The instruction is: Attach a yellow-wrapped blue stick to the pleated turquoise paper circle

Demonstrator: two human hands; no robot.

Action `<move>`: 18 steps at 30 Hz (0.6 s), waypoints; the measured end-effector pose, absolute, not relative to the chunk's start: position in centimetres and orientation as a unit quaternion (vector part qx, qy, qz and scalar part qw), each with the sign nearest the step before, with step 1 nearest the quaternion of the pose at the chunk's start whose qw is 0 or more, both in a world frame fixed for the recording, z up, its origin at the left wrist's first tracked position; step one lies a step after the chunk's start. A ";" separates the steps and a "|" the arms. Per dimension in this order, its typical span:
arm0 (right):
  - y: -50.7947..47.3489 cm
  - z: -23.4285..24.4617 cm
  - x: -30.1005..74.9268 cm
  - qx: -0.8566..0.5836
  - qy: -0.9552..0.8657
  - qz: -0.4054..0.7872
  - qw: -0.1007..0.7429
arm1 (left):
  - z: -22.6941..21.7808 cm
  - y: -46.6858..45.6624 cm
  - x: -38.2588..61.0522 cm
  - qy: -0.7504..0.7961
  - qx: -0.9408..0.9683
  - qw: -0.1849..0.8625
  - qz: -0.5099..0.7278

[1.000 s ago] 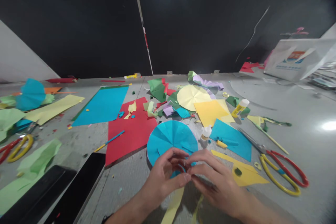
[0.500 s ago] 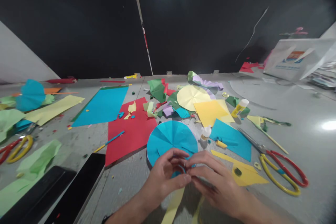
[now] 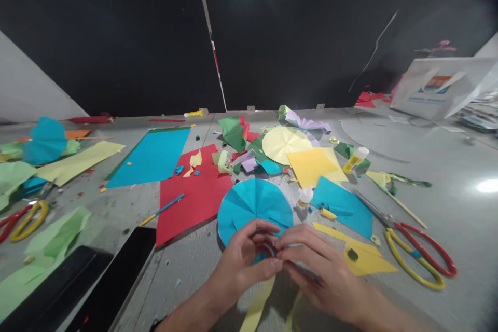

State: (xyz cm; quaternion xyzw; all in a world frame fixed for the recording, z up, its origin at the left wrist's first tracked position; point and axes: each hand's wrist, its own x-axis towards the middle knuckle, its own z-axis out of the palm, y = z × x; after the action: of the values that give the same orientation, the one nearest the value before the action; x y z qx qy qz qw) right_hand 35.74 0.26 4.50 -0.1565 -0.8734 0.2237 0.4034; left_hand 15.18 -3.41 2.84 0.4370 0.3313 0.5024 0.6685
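My left hand (image 3: 249, 257) and my right hand (image 3: 321, 270) meet at the fingertips, over the near edge of a pleated blue paper disc (image 3: 254, 199). Both are curled in a pinch. What sits between the fingertips is too small and covered to make out. A pale yellow paper strip (image 3: 257, 306) runs from beneath my hands toward the near edge; whether it is gripped I cannot tell. Right of the disc stands a small white-capped bottle (image 3: 304, 198). Yellow paper scraps (image 3: 365, 259) lie beside my right hand, with a dark green coil (image 3: 352, 254) on them.
Scissors with red and yellow handles (image 3: 418, 254) lie at right, another pair (image 3: 29, 220) far left. A red sheet (image 3: 190, 207), a blue sheet (image 3: 153, 155), a glue stick (image 3: 356, 160) and a black phone-like slab (image 3: 116, 280) surround the work spot. A black wall (image 3: 136, 36) rises behind.
My hands stay nearly in place, with only slight finger movement. A small pale yellow-green coil near the right-hand scissors has shifted a little left and away from me.
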 end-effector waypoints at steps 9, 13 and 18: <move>0.1 4.8 35.9 -0.146 -0.880 0.230 0.389 | 2.9 -3.4 15.2 0.326 0.436 0.671 0.503; 0.1 4.8 35.8 -0.146 -0.875 0.233 0.399 | 3.0 -3.6 15.1 0.331 0.421 0.687 0.491; 0.2 4.6 35.8 -0.155 -0.872 0.244 0.396 | 3.1 -3.6 15.1 0.323 0.428 0.681 0.498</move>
State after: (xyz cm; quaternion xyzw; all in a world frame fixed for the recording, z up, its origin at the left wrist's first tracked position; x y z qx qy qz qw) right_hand 35.83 0.18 4.60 -0.1551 -0.8718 0.2435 0.3957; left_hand 15.14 -3.56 3.09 0.4280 0.3235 0.4981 0.6812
